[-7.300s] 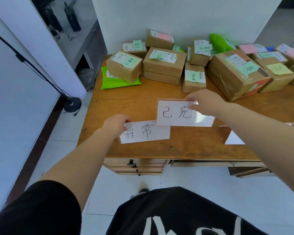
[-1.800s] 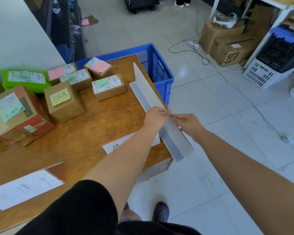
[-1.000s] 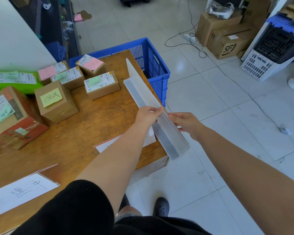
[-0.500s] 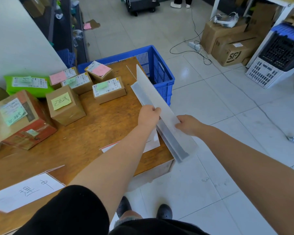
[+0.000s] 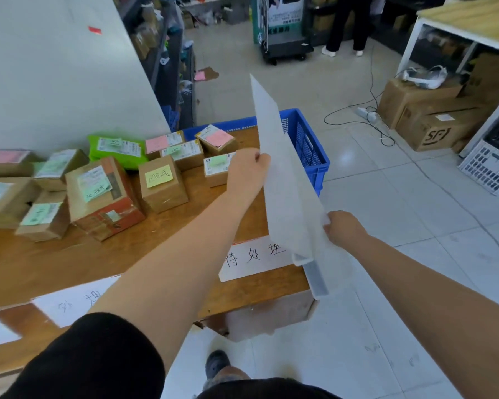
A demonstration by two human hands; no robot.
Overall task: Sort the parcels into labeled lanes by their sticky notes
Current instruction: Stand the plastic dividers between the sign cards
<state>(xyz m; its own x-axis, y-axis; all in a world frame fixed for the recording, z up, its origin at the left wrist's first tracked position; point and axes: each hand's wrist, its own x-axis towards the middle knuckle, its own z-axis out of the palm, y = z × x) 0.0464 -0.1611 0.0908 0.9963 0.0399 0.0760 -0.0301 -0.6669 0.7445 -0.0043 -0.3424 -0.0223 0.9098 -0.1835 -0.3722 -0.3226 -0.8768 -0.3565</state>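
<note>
Over the worktop's [image 5: 69, 263] right edge, both hands grip a long white divider [image 5: 283, 180], left hand [image 5: 249, 171] midway, right hand [image 5: 342, 227] nearer, its far end tilted up and away.

The person is wearing a black short-sleeved top [image 5: 92, 358]; its left sleeve is ending above the elbow, leaving the forearm bare down to the left hand [image 5: 247, 171]. The right arm is showing bare along its whole visible length to the right hand [image 5: 343, 227], with no sleeve in view there. Both wrists and the fingers [image 5: 327, 218] are showing bare. Below, a dark shoe [image 5: 217, 362] is showing on one foot, just above the hem of the black top.
</note>
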